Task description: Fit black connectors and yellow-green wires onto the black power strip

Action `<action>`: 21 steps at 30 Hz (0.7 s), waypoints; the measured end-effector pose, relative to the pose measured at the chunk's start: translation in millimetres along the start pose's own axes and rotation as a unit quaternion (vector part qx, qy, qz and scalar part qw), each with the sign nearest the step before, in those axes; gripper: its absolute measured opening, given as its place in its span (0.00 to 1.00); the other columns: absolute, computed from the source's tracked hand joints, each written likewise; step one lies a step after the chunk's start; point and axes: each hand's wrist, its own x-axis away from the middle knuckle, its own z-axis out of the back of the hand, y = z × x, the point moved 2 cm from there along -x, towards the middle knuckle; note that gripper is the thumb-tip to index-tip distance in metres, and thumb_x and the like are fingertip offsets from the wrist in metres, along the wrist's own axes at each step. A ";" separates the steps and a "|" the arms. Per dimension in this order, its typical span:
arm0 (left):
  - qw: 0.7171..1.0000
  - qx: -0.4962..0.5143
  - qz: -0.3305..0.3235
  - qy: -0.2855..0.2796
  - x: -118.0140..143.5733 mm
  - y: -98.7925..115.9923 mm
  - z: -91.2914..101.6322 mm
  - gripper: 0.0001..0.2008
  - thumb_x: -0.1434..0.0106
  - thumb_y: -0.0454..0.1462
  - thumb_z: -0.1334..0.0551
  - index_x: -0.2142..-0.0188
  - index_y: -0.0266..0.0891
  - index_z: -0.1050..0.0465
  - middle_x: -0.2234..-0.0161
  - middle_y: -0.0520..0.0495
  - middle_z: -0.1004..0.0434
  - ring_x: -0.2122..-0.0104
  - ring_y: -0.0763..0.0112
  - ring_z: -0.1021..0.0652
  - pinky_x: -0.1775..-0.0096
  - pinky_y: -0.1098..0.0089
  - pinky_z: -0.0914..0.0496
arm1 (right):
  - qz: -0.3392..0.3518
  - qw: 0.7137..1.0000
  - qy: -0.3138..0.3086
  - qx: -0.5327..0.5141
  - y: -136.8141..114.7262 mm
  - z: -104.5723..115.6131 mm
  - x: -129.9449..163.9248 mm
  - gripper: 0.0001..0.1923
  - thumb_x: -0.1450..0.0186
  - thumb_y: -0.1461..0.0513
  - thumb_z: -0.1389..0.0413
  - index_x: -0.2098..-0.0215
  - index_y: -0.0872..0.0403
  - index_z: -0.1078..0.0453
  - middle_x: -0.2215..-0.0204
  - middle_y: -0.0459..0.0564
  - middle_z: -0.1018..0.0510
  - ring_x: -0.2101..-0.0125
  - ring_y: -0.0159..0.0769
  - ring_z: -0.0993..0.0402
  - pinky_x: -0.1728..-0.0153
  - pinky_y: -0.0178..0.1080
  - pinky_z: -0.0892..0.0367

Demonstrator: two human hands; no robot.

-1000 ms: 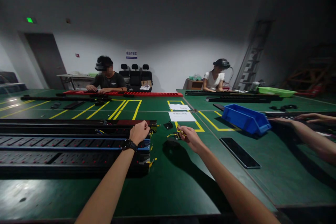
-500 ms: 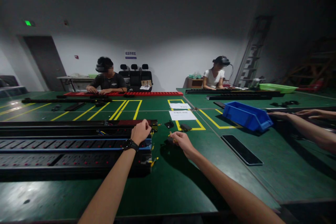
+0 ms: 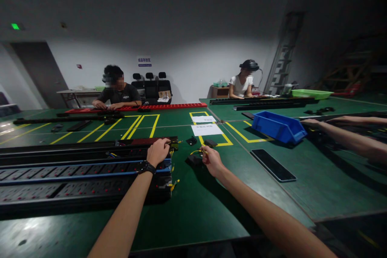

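Green workbench (image 3: pixel 193 209): left hand (image 3: pixel 157 151) fisted atop power strips' (image 3: pixel 84 169) end; right hand (image 3: pixel 211 160) at 1 o'clock pinches limp, light yellow wire (image 3: pixel 196 152), best held near its end.

1 blue bin (image 3: pixel 278 127), 2 paper sheets (image 3: pixel 207 129), 1 green tray (image 3: pixel 311 94), 3 chairs (image 3: pixel 151 85).

Power strips (image 3: pixel 75 169) cut off at left edge, paper sheet (image 3: pixel 207 129) print unreadable (too small)
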 end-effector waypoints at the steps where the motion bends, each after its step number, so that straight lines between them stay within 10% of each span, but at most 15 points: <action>1: 1.000 -0.002 -0.001 0.002 -0.4 -0.6 -1.0 0.17 0.30 0.38 0.48 0.49 0.49 0.22 0.47 0.45 0.20 0.52 0.58 0.20 0.54 0.64 0.28 | -0.002 1.000 -0.004 0.008 -0.3 0.2 -0.2 0.17 0.45 0.49 0.35 0.71 0.52 0.31 0.85 0.37 0.40 0.85 0.25 0.49 0.83 0.33 0.54; 21: 0.999 -0.031 0.026 -0.012 -2.2 -2.9 -3.7 0.25 0.25 0.52 0.57 0.59 0.45 0.26 0.56 0.41 0.17 0.58 0.56 0.18 0.61 0.66 0.31 | -0.030 0.998 -0.052 0.018 -0.7 0.0 2.5 0.14 0.45 0.52 0.35 0.71 0.53 0.30 0.84 0.37 0.40 0.84 0.25 0.47 0.83 0.32 0.52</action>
